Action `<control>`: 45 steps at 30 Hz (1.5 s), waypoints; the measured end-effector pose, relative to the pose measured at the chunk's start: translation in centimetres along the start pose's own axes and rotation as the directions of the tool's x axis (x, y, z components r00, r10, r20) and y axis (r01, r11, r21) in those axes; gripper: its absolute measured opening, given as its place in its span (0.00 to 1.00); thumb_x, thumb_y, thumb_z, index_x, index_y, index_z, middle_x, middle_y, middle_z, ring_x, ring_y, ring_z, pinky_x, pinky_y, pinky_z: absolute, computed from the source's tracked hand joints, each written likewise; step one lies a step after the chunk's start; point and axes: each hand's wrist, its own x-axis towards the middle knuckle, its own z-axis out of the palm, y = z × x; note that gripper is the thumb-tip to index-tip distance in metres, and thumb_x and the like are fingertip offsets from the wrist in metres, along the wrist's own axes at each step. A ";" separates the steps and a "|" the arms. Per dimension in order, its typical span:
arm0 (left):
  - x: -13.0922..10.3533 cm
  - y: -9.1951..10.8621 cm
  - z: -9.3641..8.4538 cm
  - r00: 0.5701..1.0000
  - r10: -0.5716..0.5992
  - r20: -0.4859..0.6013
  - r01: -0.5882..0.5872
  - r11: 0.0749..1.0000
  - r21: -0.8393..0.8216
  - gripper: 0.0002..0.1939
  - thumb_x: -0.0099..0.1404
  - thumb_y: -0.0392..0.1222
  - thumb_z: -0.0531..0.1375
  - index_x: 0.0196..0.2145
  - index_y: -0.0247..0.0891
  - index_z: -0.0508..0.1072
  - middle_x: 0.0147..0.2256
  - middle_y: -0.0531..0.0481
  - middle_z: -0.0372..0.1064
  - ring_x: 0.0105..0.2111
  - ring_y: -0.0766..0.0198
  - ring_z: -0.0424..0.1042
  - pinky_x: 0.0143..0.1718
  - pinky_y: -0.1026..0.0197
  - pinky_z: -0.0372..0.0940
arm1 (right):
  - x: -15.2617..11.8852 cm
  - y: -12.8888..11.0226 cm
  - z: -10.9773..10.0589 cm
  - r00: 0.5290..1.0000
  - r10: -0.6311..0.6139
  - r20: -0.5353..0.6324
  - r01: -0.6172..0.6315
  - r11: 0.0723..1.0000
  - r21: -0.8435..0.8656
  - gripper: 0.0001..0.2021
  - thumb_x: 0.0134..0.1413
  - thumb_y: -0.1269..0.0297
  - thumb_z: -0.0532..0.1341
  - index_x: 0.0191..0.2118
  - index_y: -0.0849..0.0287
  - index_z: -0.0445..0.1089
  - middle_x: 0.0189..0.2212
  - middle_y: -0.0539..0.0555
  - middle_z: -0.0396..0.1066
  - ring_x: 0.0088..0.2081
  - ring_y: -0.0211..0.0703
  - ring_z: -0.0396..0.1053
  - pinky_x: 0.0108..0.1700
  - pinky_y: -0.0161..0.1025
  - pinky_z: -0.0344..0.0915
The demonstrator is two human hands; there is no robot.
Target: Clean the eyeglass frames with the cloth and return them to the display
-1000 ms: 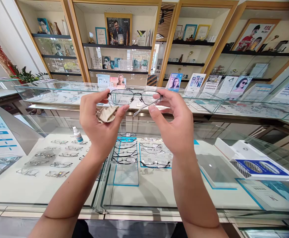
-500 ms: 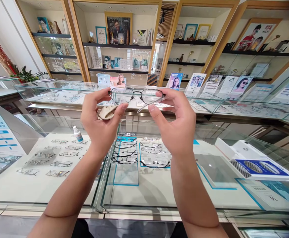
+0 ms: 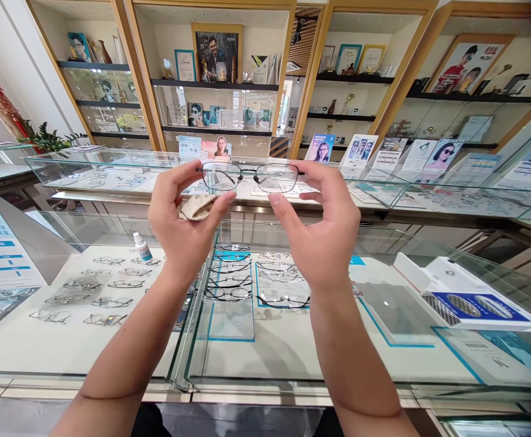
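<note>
A pair of thin dark-framed eyeglasses (image 3: 247,173) is held up level at chest height, its lenses clear. My left hand (image 3: 178,218) pinches the frame's left end and also keeps a crumpled beige cloth (image 3: 196,207) tucked against the palm. At the other end, my right hand (image 3: 326,224) has its fingers at the right hinge, thumb just below the lens. A temple arm shows through the left lens; the rest of the temples is partly hidden by lenses and fingers.
Below stands a glass display case (image 3: 265,367) with rows of eyeglasses. A small white spray bottle (image 3: 142,247) stands at left, and an open white box (image 3: 470,297) lies at right. Another glass counter (image 3: 124,179) with upright cards runs across behind. Shelves (image 3: 215,86) line the wall.
The pale temple tip that stuck out below the right lens near my right thumb no longer shows there. The eyeglasses have shifted very slightly left. My left hand stays almost still.
</note>
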 end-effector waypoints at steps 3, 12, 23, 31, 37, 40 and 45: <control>-0.1 0.0 0.0 1.000 -0.014 -0.002 0.014 1.000 0.007 0.26 0.63 0.52 0.77 0.55 0.49 0.78 0.52 0.45 0.78 0.54 0.48 0.82 0.52 0.46 0.80 | 0.0 -0.2 0.1 1.000 -0.015 -0.004 0.015 0.999 -0.028 0.16 0.68 0.63 0.66 0.59 0.49 0.73 0.56 0.55 0.79 0.58 0.55 0.77 0.57 0.57 0.80; -0.2 -0.5 0.3 0.999 -0.028 -0.025 0.027 0.999 -0.027 0.26 0.63 0.54 0.77 0.55 0.49 0.76 0.54 0.44 0.77 0.54 0.48 0.82 0.52 0.46 0.81 | -0.1 -0.6 0.2 1.000 0.015 0.016 -0.015 1.000 0.012 0.15 0.67 0.60 0.67 0.58 0.47 0.74 0.56 0.56 0.78 0.60 0.58 0.75 0.64 0.65 0.75; 0.4 -1.6 0.2 0.995 0.093 -0.044 -0.096 0.992 -0.085 0.30 0.64 0.63 0.74 0.54 0.45 0.74 0.55 0.43 0.73 0.49 0.46 0.84 0.49 0.39 0.83 | 0.3 1.5 0.5 0.991 0.018 0.133 -0.044 0.980 0.195 0.19 0.65 0.59 0.68 0.59 0.46 0.71 0.56 0.55 0.76 0.53 0.51 0.78 0.58 0.57 0.79; 0.5 -1.3 0.3 0.990 0.110 -0.088 -0.116 0.991 -0.063 0.26 0.66 0.59 0.74 0.54 0.46 0.73 0.54 0.46 0.71 0.54 0.50 0.81 0.55 0.39 0.82 | 0.4 1.2 0.3 0.993 -0.012 0.119 -0.008 0.987 0.160 0.16 0.65 0.58 0.69 0.57 0.46 0.73 0.51 0.53 0.76 0.53 0.52 0.76 0.59 0.58 0.77; 0.6 -0.9 0.5 0.974 0.185 -0.130 -0.195 0.979 -0.065 0.25 0.67 0.57 0.74 0.54 0.44 0.75 0.52 0.42 0.72 0.53 0.47 0.81 0.53 0.36 0.81 | 0.6 1.0 0.0 0.992 -0.024 0.122 0.007 0.991 0.134 0.16 0.66 0.58 0.69 0.57 0.47 0.74 0.52 0.53 0.78 0.55 0.52 0.76 0.61 0.57 0.75; 0.3 -0.8 0.2 0.973 0.187 -0.137 -0.188 0.982 0.006 0.26 0.66 0.57 0.75 0.55 0.47 0.75 0.53 0.43 0.72 0.53 0.48 0.81 0.51 0.38 0.82 | 0.6 1.2 0.1 0.990 -0.004 0.141 -0.014 0.991 0.129 0.17 0.66 0.58 0.69 0.58 0.46 0.73 0.54 0.54 0.78 0.55 0.52 0.77 0.60 0.57 0.76; -0.2 -0.9 0.0 0.976 0.168 -0.135 -0.158 0.984 0.086 0.29 0.63 0.60 0.75 0.56 0.50 0.74 0.53 0.42 0.74 0.54 0.43 0.80 0.41 0.42 0.81 | 0.6 1.2 0.2 0.995 0.006 0.099 -0.017 0.993 0.117 0.16 0.64 0.61 0.70 0.55 0.47 0.74 0.58 0.55 0.75 0.60 0.53 0.74 0.57 0.54 0.76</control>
